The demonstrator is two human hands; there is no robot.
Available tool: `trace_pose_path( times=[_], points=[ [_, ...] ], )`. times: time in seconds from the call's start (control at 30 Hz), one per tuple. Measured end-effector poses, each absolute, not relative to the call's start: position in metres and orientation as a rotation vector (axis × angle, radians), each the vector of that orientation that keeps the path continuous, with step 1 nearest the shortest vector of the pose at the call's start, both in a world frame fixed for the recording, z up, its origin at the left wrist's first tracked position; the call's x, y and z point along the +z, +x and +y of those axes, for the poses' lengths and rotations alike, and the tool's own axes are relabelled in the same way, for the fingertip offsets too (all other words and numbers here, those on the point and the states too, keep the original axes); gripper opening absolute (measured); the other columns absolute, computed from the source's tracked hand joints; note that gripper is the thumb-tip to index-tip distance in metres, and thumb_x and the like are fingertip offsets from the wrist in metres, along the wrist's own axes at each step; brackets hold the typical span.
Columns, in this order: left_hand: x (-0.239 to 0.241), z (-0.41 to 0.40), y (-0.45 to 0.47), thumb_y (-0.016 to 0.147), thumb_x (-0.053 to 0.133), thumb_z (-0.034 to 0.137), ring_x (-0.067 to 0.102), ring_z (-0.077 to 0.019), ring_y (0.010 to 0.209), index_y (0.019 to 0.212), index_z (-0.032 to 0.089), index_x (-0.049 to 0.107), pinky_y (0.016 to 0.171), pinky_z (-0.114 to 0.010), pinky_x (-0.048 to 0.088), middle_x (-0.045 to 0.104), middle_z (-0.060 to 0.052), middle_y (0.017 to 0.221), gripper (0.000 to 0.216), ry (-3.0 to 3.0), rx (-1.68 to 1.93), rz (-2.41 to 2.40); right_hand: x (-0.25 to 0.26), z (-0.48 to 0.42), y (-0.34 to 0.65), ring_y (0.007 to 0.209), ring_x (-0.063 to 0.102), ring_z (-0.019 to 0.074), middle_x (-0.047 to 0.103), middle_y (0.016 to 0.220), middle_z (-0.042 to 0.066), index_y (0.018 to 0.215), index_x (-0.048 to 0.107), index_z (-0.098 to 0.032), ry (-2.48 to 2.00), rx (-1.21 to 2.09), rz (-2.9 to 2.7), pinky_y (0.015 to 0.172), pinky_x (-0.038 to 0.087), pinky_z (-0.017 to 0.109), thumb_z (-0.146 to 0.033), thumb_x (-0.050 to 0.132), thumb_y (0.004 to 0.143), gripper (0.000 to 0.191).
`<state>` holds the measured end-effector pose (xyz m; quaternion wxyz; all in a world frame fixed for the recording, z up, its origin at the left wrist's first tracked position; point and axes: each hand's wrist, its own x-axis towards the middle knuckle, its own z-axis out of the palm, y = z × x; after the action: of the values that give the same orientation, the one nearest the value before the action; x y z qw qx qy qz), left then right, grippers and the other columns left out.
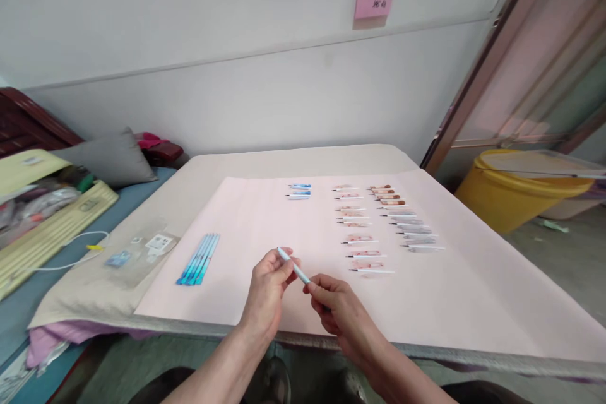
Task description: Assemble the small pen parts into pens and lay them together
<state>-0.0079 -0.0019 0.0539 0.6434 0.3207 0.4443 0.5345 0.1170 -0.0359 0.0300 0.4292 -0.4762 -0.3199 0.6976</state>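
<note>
My left hand (267,287) and my right hand (337,308) both pinch one slim light-blue pen (294,267) above the near part of a pale pink sheet (426,303). The left fingers hold its upper end, the right fingers its lower end. A bundle of blue pens (199,259) lies to the left on the sheet. Three short blue pen parts (299,191) lie farther back. To the right, two columns of several small pen pieces (360,227) and caps (402,218) are laid out in rows.
The sheet covers a beige table (199,170) against a white wall. Clear plastic bags (142,249) lie at the table's left. A grey cushion (111,158) and a cream case (47,227) sit further left. A yellow bin (516,192) stands on the right.
</note>
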Motion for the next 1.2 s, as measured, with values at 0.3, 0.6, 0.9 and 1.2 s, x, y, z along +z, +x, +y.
trace_pose_path(
  times=[0.3,0.6,0.9,1.2],
  points=[
    [0.051,0.0,-0.011,0.068,0.066,0.025,0.05,-0.0095,0.071,0.079,0.016,0.059,0.068,-0.022,0.042,0.055,0.0,0.076,0.015,0.78,1.237,1.043,0.033,-0.037,0.117,0.033,0.014,0.0008,0.037,0.046,-0.009,0.072,0.052,-0.017,-1.135,1.831,-0.732,0.036,0.005,0.02,-0.039,0.055,0.073,0.022],
    [0.05,0.003,-0.011,0.069,0.065,0.023,0.055,-0.0154,0.085,0.091,0.016,0.057,0.076,-0.028,0.042,0.062,-0.007,0.087,0.025,0.748,1.2,1.002,0.033,-0.04,0.119,0.033,0.012,0.0006,0.034,0.048,-0.01,0.076,0.052,-0.017,-1.054,1.887,-0.682,0.035,0.003,0.02,-0.041,0.051,0.078,0.024],
    [0.046,0.004,-0.012,0.068,0.066,0.023,0.05,-0.0102,0.07,0.081,0.015,0.058,0.069,-0.024,0.041,0.055,-0.001,0.073,0.017,0.861,1.198,1.071,0.035,-0.041,0.119,0.034,0.013,0.0009,0.03,0.047,-0.01,0.076,0.051,-0.017,-1.026,1.926,-0.679,0.035,0.004,0.019,-0.04,0.049,0.081,0.024],
    [0.049,0.001,-0.012,0.072,0.062,0.024,0.05,-0.01,0.07,0.083,0.017,0.056,0.069,-0.025,0.041,0.055,0.001,0.074,0.014,0.917,1.17,1.018,0.035,-0.042,0.122,0.036,0.01,0.0016,0.025,0.048,-0.011,0.081,0.051,-0.018,-0.886,2.083,-0.567,0.035,0.005,0.018,-0.04,0.045,0.082,0.023]
  ],
)
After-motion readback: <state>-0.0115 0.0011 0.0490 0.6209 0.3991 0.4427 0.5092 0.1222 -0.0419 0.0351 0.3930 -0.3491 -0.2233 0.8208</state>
